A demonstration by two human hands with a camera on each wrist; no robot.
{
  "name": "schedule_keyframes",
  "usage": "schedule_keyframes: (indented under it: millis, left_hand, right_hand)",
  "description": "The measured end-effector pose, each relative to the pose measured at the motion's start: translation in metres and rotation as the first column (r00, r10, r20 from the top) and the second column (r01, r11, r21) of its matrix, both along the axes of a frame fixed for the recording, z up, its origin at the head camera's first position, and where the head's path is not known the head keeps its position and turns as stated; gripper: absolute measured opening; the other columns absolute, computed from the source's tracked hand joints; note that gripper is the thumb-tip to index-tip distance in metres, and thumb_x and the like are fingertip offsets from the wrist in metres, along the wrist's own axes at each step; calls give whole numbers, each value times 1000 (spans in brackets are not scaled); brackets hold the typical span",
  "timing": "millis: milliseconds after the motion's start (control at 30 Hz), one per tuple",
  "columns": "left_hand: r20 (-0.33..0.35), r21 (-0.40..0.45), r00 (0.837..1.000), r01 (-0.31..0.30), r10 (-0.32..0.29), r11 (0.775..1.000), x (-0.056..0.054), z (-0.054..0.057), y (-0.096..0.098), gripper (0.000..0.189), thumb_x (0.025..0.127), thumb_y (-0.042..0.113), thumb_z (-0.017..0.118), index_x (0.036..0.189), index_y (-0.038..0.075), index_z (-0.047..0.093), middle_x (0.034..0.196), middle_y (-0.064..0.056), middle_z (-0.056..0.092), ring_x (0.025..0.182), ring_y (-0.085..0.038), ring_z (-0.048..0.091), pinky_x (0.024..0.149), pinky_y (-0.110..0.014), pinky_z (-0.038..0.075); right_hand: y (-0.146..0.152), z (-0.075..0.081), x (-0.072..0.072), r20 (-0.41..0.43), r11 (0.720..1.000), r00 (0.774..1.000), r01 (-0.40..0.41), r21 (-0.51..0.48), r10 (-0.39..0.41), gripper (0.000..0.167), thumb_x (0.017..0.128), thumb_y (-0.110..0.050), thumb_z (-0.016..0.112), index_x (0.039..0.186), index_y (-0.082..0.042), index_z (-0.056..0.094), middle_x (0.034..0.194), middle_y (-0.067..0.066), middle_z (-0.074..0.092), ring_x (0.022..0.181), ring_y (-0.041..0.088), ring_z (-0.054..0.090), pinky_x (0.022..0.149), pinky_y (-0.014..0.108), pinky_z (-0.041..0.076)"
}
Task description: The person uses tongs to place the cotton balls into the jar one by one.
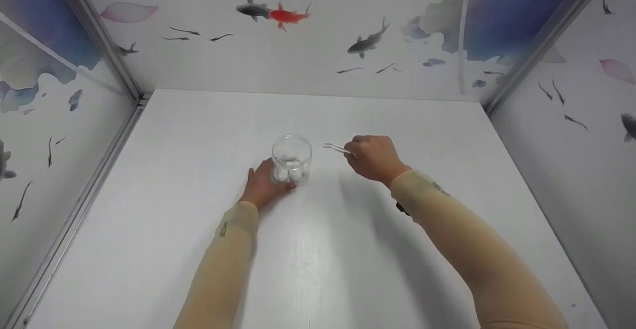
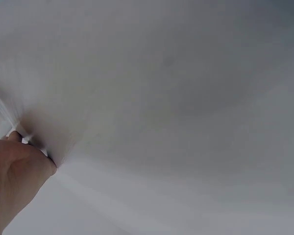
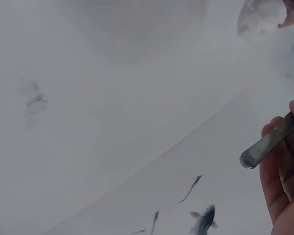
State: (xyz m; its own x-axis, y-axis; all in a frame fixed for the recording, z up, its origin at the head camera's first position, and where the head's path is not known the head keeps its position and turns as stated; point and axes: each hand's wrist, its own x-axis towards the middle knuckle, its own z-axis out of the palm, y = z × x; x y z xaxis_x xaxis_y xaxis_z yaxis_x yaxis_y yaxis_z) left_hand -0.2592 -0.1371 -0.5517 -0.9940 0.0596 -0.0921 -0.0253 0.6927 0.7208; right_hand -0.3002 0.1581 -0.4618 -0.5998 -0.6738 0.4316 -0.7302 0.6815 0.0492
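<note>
So there's a small clear jar (image 1: 291, 159) sitting upright near the middle of a white table (image 1: 198, 135), no lid on it that I can see, and it's got a few white cotton balls (image 1: 288, 170) piled inside, mostly toward the bottom. The left hand (image 1: 262, 186) is wrapped around the jar's base from the near-left side, fingers curled against the glass and the palm down on the table, so it's got a proper hold on it. The right hand (image 1: 373, 158) is just to the right of the jar, lifted off the table, pinching a pair of metal tweezers (image 1: 336, 147) between thumb and fingers. The tips point left toward the jar's rim but stop short of it, not touching, and they look empty. In the right wrist view you can see the blunt rear end of the tweezers (image 3: 267, 145) poking out past the curled fingers (image 3: 279, 188). The left wrist view is mostly blur, only the edge of the hand (image 2: 14, 171) shows.
</note>
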Motion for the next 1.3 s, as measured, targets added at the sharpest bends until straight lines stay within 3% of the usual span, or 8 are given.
schedule_keyframes:
  millis: [267,533,900,1300]
  left_hand:
    - [-2,5,1000,0,0,1000,0,1,-3,99,79,50,81,156,12,32,157,-9,37,147,-26,25,121,-51,-7]
    - [-10,-7,1000,12,-12,1000,2,3,-3,97,81,48,81,156,11,32,157,-10,37,147,-27,25,121,-53,-5]
    - [21,21,1000,4,-5,1000,0,-3,-3,99,80,52,80,157,15,29,159,-5,34,149,-24,22,121,-48,-8]
    - [5,20,1000,18,-18,1000,-1,-3,-2,99,81,50,80,157,13,29,158,-7,35,148,-25,23,121,-50,-7]
  right_hand:
    - [15,-37,1,154,988,978,131,81,-142,8,86,-8,71,82,-9,77,70,2,67,60,18,62,52,39,56]
    - [5,-56,6,244,973,946,179,148,-212,11,90,-10,68,83,-7,76,72,4,66,63,18,61,58,39,57]
    - [2,-65,10,252,967,935,223,126,-249,12,89,-6,67,79,-6,74,71,4,63,61,20,59,58,41,55]
    - [-3,-69,16,281,958,917,259,126,-285,11,90,-6,67,87,-5,77,76,6,66,68,24,66,62,41,58]
